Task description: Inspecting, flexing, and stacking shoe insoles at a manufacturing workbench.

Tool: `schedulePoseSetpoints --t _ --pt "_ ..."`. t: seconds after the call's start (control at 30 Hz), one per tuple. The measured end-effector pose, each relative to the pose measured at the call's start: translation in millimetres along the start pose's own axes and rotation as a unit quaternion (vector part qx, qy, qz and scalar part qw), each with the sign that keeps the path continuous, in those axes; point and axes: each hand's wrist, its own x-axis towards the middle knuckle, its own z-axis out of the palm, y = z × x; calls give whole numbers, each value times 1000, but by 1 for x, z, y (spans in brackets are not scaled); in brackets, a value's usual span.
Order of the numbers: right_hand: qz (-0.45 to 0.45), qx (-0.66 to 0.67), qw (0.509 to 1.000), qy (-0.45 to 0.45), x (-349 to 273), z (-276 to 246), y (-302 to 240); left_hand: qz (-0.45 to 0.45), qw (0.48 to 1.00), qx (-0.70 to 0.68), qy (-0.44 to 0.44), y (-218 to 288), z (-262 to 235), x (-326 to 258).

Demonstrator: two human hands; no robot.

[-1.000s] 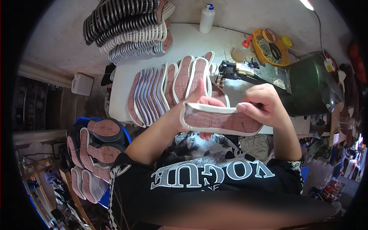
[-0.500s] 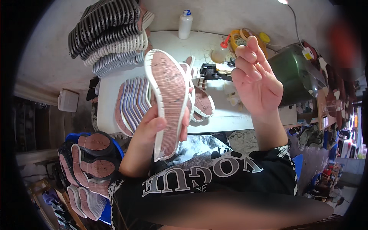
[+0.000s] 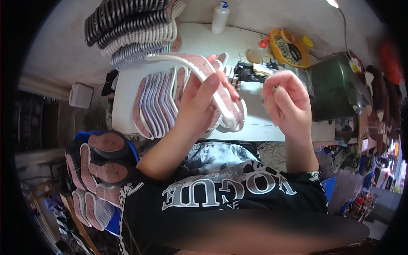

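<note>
Head view: The left hand (image 3: 199, 104) is closed around a pink shoe sole with a white rim (image 3: 199, 72), raised above the white table (image 3: 255, 131). The right hand (image 3: 287, 100), just beside the sole's near end, is half-curled; whether it pinches anything cannot be told.

Risk, as judged: the one-handed hold sits mid-length, so the flexible sole could twist free and knock the fanned row of soles (image 3: 155, 104) beneath the left hand.

Materials: rubbery, thin, curved soles; ribbed black-and-white stacked soles (image 3: 127, 25) beyond.
</note>
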Motion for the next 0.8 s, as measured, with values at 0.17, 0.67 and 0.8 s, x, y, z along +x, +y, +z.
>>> schedulePoseSetpoints --t 0.17,0.67,0.8 --pt "-86 -344 935 -29 -1 16 4 40 995 -13 87 -4 15 13" --pt "-142 -366 920 7 6 29 13 98 989 -49 97 -7 30 18" --pt "-112 -329 938 7 3 34 16 111 988 -27 104 -8 30 15"
